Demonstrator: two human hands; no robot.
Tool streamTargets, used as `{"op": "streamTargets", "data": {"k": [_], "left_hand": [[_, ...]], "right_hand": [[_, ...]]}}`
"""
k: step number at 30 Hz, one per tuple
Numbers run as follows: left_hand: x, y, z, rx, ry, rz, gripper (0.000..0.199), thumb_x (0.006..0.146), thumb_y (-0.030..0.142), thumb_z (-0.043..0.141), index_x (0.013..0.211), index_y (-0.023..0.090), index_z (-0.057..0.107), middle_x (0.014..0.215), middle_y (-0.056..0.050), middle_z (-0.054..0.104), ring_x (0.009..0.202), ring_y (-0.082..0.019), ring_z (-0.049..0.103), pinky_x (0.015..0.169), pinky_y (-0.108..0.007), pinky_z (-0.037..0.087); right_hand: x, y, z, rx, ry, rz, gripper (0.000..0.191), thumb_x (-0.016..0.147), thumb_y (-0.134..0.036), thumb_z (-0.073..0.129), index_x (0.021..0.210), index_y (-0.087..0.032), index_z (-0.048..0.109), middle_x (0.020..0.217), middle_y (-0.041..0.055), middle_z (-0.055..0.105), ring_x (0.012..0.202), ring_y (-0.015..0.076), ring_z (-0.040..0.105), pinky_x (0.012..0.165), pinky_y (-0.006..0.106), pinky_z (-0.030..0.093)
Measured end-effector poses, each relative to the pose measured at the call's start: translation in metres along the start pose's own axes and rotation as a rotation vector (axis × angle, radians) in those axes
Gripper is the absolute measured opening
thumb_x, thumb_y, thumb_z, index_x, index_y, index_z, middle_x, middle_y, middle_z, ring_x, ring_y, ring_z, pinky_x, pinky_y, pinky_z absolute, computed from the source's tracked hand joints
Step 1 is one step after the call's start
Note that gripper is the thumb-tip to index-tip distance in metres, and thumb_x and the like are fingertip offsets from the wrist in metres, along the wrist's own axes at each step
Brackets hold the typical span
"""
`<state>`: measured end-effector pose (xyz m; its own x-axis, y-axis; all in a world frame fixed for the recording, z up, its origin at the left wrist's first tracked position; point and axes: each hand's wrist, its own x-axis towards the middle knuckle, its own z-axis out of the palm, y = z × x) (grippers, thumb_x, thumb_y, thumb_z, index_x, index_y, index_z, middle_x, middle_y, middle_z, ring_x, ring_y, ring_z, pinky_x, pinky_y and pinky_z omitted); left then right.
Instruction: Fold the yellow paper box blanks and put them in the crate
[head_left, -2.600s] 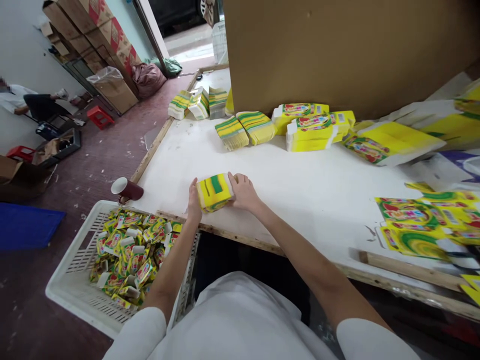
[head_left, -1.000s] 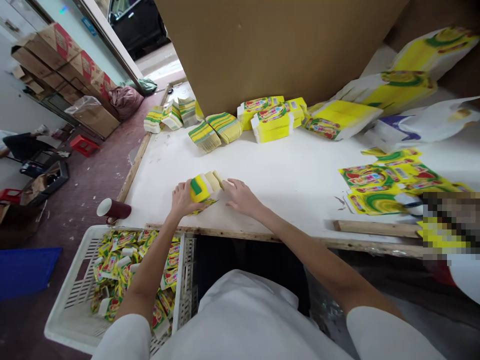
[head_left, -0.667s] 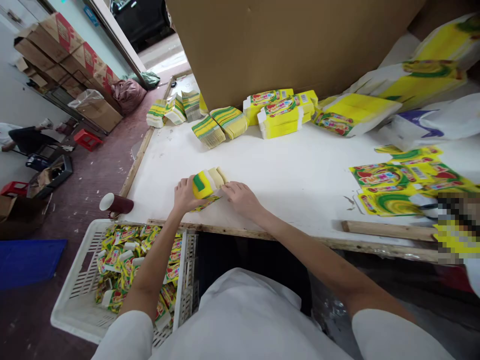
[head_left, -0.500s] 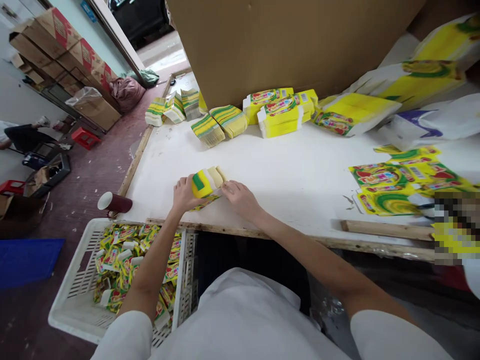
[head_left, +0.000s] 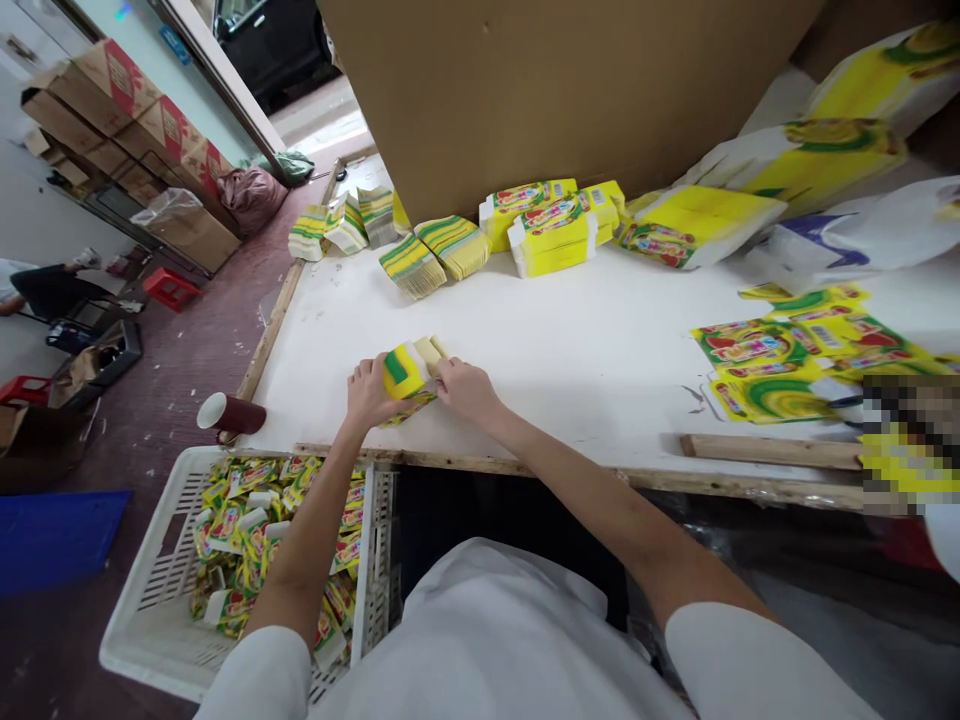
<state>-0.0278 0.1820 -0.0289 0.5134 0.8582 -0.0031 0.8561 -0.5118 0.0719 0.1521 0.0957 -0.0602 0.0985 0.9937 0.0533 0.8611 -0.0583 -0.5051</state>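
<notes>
A small yellow and green carton point(head_left: 403, 371) is held just above the white tabletop point(head_left: 525, 340). Wrapped round its left side is my left hand point(head_left: 369, 393), fingers closed on it. At the carton's pale open end, my right hand point(head_left: 466, 388) has its fingers pressed together against the flaps; the fingertips are partly hidden. Under the carton shows a printed yellow piece point(head_left: 410, 408). Fanned stacks of striped cartons point(head_left: 452, 245) lie farther back, beside bundles of yellow flat cartons point(head_left: 559, 240).
A white crate point(head_left: 142, 610) full of small cartons stands at the lower left. A dark red mug point(head_left: 238, 413) lies at the table's left corner. Printed sheets point(head_left: 787, 350) and a wooden strip point(head_left: 772, 452) are on the right, beneath a tall cardboard panel point(head_left: 555, 90).
My right hand has shifted slightly left, closer against the carton's open end. My left hand has stayed round the carton. The camera view has moved slightly.
</notes>
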Motion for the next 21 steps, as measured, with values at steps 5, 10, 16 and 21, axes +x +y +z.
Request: {"op": "streamTargets", "data": {"k": [5,10,16,21], "left_hand": [[0.001,0.003,0.001,0.008,0.011,-0.025,0.093,0.06,0.052,0.08,0.138,0.023,0.039,0.123,-0.017,0.054,0.116,-0.04,0.052,0.094,-0.049,0.04],[0.003,0.006,0.001,0.021,0.016,-0.061,0.092,0.06,0.053,0.079,0.137,0.021,0.039,0.122,-0.017,0.054,0.115,-0.04,0.052,0.093,-0.048,0.04],[-0.007,0.003,-0.002,-0.003,-0.004,-0.036,0.096,0.06,0.058,0.079,0.138,0.019,0.039,0.124,-0.019,0.053,0.115,-0.041,0.052,0.094,-0.05,0.04],[-0.03,0.003,-0.001,-0.019,-0.01,-0.016,0.1,0.057,0.059,0.08,0.139,0.019,0.039,0.123,-0.019,0.053,0.114,-0.041,0.052,0.093,-0.05,0.042]], "right_hand": [[0.003,-0.027,0.016,0.074,0.026,0.224,0.021,0.097,-0.017,0.041,0.114,-0.012,0.053,0.104,0.0181,0.067,0.087,0.027,0.069,0.07,0.035,0.05],[-0.01,-0.053,0.039,0.19,0.073,0.324,0.021,0.1,-0.02,0.036,0.112,-0.014,0.053,0.105,0.0159,0.066,0.093,0.0234,0.068,0.075,0.032,0.051],[-0.027,-0.036,0.031,0.297,0.092,0.265,0.02,0.093,-0.033,0.057,0.104,-0.017,0.056,0.103,0.0114,0.066,0.09,0.0226,0.066,0.077,0.033,0.051],[-0.041,-0.012,0.018,0.349,0.096,0.175,0.025,0.087,-0.026,0.063,0.11,-0.018,0.057,0.11,0.0093,0.066,0.093,0.0209,0.065,0.08,0.031,0.049]]}}
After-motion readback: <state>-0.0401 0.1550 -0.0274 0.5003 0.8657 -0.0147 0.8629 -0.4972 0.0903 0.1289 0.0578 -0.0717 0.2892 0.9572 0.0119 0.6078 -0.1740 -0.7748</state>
